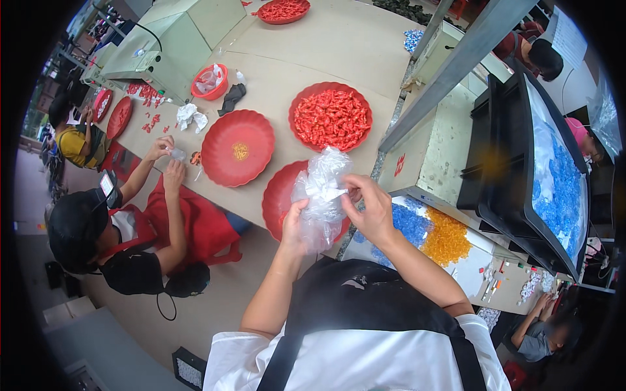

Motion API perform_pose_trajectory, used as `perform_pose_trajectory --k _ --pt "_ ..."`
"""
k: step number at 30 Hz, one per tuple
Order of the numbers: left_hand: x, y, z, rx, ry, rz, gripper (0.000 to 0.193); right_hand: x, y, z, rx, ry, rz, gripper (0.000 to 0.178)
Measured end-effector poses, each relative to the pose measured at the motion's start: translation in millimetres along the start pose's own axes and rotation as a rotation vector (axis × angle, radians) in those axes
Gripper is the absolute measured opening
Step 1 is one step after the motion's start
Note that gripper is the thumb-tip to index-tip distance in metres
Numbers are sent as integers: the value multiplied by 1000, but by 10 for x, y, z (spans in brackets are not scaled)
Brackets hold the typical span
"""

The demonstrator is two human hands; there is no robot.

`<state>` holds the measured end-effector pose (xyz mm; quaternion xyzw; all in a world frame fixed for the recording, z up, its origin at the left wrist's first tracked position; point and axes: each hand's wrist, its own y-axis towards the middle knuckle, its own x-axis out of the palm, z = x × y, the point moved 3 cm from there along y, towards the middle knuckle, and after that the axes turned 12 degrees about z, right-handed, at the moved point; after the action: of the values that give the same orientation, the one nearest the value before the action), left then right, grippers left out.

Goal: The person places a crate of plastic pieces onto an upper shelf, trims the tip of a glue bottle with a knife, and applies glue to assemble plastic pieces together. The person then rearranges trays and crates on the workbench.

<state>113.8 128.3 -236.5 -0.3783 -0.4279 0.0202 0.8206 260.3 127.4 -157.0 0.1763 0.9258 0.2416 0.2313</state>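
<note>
I hold a crumpled bundle of clear plastic bags (326, 186) in front of my chest. My left hand (293, 229) is wrapped round its lower left side. With bent fingers, my right hand (369, 207) pinches a whitish twisted end of the plastic at the right. Below the bundle lies a red scalloped tray (274, 195), largely hidden by the plastic and my hands. Just beyond it, another red tray (310, 90) is heaped with small shiny red pieces. To the left sits a third red tray (222, 140) with a gold mark and nothing in it.
A co-worker in a black cap (73, 225) handles something small at the table's left edge. Nearby are a red basket (222, 90), white tissue (190, 117) and a pale green machine (156, 58). At right stand a slanted metal post (450, 78), black crates (502, 156) and blue and amber granules (447, 238).
</note>
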Motion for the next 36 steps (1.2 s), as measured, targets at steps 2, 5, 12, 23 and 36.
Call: perform_pose_trajectory --k 2,5,12,23,36 --pt "52 -20 -11 -16 -1 -9 47 -29 66 -17 -129 -74 -59 30" --pt "336 -165 144 407 120 40 51 -79 96 -127 -271 -141 -47 28" --pt "334 -219 273 576 404 31 47 -54 195 -183 -516 -226 -172 36" --pt "388 -363 420 977 699 54 43 34 168 -85 577 279 -712 16" --pt "393 -458 536 1312 1046 -70 50 -41 107 31 898 581 -794 13"
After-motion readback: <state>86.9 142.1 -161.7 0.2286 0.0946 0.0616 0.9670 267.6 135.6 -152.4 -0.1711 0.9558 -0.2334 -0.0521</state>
